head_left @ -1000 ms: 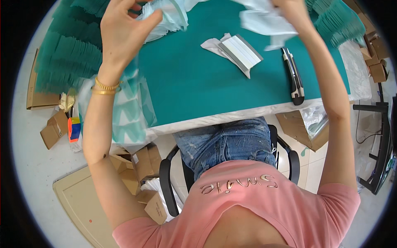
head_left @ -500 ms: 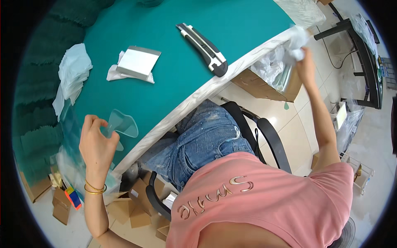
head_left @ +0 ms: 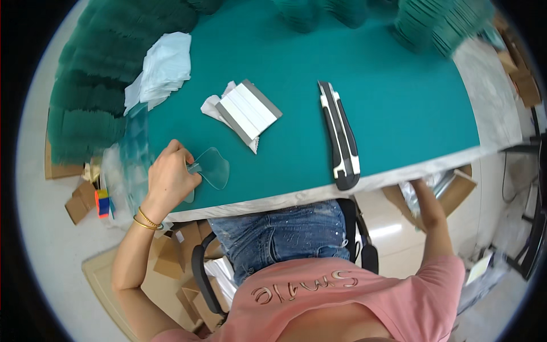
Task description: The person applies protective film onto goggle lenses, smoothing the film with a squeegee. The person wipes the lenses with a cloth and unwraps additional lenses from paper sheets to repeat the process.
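One clear plastic piece (head_left: 212, 167) pinched in left hand (head_left: 169, 178) grip; right hand (head_left: 420, 191) in cardboard box (head_left: 456, 188), grip unclear.

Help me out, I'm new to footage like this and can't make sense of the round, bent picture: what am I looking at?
A camera on a seated person's head looks down; its fisheye lens bends straight edges. The left hand holds a clear curved plastic piece near the edge of a green table. The right hand reaches below the table toward a cardboard box with plastic wrapping; its grip is hidden. On the table lie a utility knife, a small grey-and-white squeegee and a stack of pale sheets.
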A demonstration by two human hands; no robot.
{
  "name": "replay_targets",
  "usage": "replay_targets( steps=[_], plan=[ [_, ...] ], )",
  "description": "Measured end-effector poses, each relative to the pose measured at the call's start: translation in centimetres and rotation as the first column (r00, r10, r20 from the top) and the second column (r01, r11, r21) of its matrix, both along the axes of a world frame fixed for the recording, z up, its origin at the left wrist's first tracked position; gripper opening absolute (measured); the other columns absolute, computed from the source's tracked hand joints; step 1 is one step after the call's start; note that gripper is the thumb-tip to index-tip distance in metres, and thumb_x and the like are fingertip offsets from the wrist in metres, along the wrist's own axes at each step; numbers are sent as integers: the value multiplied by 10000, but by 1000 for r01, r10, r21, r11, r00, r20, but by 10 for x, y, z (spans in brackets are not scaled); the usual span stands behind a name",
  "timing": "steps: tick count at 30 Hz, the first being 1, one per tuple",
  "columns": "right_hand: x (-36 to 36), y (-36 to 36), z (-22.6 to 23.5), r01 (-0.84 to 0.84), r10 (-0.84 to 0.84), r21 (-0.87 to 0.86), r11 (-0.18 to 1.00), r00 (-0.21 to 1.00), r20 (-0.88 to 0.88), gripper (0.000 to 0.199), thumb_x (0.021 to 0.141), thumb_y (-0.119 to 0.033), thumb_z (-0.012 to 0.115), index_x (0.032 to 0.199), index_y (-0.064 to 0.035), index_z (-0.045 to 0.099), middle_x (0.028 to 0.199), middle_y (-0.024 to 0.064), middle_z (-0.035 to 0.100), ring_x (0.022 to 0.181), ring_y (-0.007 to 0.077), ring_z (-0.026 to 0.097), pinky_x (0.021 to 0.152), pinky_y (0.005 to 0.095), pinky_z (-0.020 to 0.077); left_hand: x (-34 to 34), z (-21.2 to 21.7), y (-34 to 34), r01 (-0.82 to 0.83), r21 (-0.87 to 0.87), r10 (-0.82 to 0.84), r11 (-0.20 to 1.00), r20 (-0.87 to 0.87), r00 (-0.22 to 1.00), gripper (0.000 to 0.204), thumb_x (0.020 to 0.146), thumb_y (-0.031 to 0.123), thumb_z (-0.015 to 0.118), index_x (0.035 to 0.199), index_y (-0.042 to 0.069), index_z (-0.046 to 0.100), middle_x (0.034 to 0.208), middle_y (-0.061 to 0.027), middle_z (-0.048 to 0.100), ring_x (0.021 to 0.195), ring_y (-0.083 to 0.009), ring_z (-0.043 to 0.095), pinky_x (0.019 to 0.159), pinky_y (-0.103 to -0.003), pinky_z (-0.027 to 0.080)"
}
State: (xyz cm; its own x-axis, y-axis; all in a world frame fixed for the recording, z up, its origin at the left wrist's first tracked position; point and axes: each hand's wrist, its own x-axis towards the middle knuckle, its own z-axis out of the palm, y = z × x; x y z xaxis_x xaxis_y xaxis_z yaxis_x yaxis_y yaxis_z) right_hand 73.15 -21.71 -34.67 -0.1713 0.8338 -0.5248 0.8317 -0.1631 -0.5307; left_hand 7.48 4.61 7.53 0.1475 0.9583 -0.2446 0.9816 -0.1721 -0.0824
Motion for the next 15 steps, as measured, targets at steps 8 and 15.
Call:
replay_targets(
  steps=[8, 15],
  plan=[
    [-104, 191, -5, -151, 150, 61, 987, 988, 29, 621, 921, -360, 573, 1413, -20, 403, 1435, 232, 440, 1374, 372, 347, 1146, 416, 281, -8, -14, -5, 2, 68, -8, 998, 78, 997, 241, 651, 96, 695, 877, 28, 648, 965, -96, 565, 842, -316, 608, 729, -418, 503],
    [-18, 65, -5, 13, -17, 52, 999, 997, 78, 589, 911, -308, 591, 1408, -34, 433, 1405, 220, 480, 1347, 345, 399, 1127, 406, 306, -12, 19, -8, 32, 219, -109, 975, 348, 931, 243, 742, 79, 693, 981, 48, 664, 1008, -95, 625, 874, -283, 630, 762, -362, 519]
  ],
)
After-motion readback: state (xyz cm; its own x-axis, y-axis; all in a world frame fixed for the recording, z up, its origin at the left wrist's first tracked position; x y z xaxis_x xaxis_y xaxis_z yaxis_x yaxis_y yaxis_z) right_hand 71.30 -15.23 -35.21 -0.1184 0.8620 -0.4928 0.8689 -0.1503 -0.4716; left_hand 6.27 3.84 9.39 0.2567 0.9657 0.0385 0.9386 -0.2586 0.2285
